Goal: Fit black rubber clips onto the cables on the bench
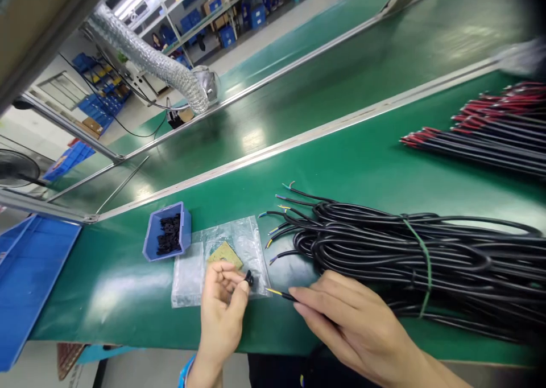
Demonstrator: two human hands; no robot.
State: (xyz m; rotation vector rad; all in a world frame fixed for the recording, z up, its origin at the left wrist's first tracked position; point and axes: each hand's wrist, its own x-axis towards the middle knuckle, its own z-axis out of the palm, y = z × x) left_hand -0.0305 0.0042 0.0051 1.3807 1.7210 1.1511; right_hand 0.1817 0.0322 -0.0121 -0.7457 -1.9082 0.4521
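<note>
Near the front of the green table, my left hand pinches a small black part between thumb and fingers. To its right, my right hand holds a black cable near its end, where a yellow wire tip points left toward the black part. The wire tip and the black part are apart. Behind my left hand, a clear plastic bag lies flat, with a yellowish square piece on or in it. A bundle of black cables, tied with a green band, lies beyond my right hand.
A blue bin of black parts stands left of the bag. Black cables with red ends are piled at the far right. A metal rail crosses behind the green table. A silver duct hangs at the upper left.
</note>
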